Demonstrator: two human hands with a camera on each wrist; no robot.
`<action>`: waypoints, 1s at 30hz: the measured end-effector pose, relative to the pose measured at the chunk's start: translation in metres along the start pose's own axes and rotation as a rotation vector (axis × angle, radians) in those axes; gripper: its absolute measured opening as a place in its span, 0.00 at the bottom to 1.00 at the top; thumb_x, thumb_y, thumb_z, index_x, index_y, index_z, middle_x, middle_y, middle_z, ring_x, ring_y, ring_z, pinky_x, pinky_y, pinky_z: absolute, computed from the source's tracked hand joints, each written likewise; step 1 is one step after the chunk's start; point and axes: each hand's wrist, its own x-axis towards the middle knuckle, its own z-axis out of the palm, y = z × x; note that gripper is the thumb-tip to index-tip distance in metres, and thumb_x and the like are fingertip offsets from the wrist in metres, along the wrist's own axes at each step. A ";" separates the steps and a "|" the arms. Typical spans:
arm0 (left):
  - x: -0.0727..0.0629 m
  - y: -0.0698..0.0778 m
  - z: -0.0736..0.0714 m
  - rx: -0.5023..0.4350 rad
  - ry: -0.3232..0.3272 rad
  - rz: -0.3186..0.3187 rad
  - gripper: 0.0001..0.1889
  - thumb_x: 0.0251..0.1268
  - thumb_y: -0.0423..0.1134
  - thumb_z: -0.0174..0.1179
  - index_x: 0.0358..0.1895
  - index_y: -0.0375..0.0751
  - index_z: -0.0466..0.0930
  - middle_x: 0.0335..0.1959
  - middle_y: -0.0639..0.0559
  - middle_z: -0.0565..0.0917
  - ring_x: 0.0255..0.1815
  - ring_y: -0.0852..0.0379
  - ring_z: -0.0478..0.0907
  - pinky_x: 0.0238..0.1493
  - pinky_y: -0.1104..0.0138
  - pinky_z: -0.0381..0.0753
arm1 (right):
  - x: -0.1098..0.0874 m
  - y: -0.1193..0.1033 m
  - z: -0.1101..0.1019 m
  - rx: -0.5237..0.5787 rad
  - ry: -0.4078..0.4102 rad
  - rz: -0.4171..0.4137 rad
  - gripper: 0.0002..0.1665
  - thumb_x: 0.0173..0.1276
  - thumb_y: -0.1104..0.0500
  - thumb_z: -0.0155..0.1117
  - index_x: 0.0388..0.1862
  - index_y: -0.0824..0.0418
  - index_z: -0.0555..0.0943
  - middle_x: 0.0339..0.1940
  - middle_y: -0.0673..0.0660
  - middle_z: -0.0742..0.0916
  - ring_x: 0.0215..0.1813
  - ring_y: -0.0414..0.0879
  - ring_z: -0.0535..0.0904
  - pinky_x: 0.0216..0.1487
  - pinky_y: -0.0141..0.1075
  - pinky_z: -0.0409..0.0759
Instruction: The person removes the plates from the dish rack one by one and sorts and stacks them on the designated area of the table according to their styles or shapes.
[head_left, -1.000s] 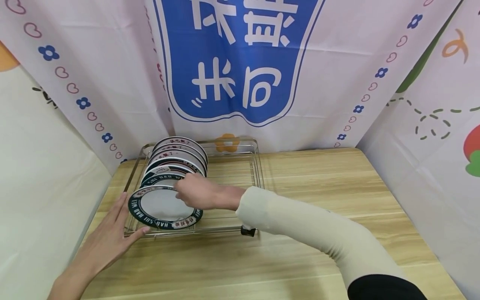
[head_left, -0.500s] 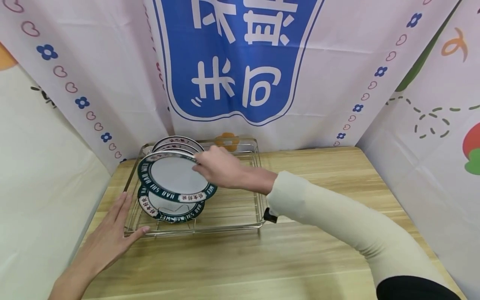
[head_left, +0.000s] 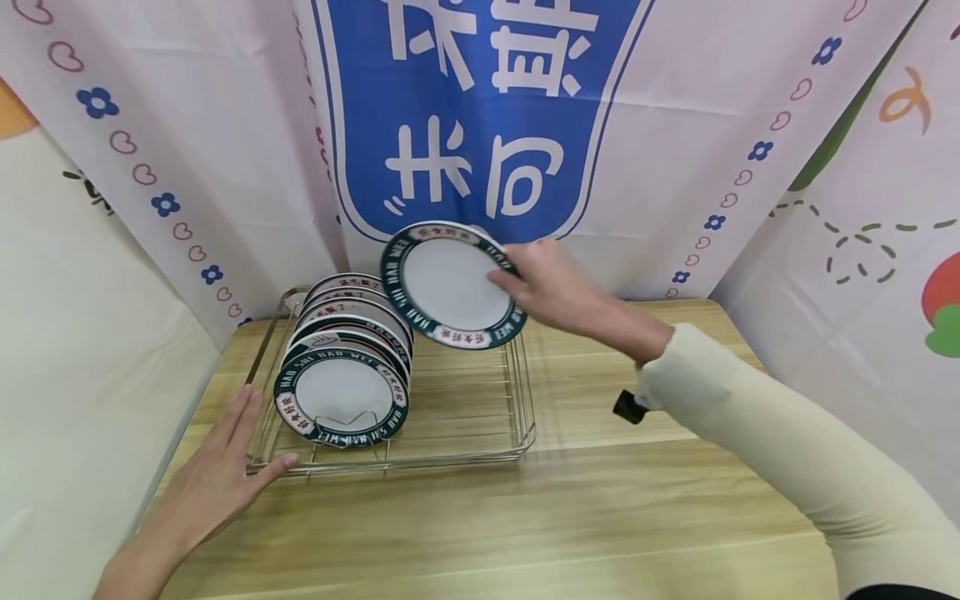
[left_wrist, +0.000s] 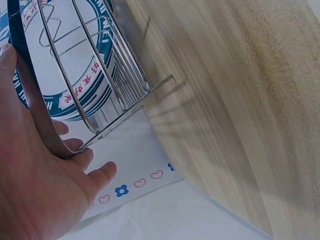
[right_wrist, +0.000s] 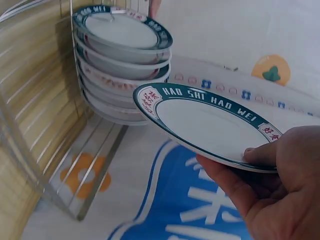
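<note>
In the head view my right hand (head_left: 555,287) pinches the rim of a white plate (head_left: 453,283) with a green lettered border. The plate hangs tilted in the air above the right part of the wire dish rack (head_left: 465,457). In the right wrist view the thumb lies on the plate's upper face and the fingers are under it. My left hand (head_left: 213,475) rests against the rack's front left corner, thumb along the front, fingers along the left side. A row of plates (head_left: 345,392) leans upright in the rack's left part; the front one has the same green border.
The rack stands on a wood-grain table (head_left: 480,533) near its back edge. Behind it hangs a white cloth with a blue printed panel (head_left: 465,125). Printed cloth walls also flank the table on the left and right.
The right hand has lifted a plate off the front of the row and carried it up and to the right. The left hand has stayed at the rack's corner.
</note>
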 end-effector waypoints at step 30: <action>-0.001 0.002 0.001 0.023 -0.014 -0.012 0.57 0.74 0.61 0.63 0.88 0.43 0.33 0.89 0.37 0.39 0.82 0.23 0.52 0.56 0.21 0.69 | -0.050 0.128 -0.064 -0.130 0.084 0.361 0.16 0.81 0.62 0.60 0.49 0.77 0.84 0.33 0.69 0.90 0.25 0.52 0.84 0.22 0.34 0.78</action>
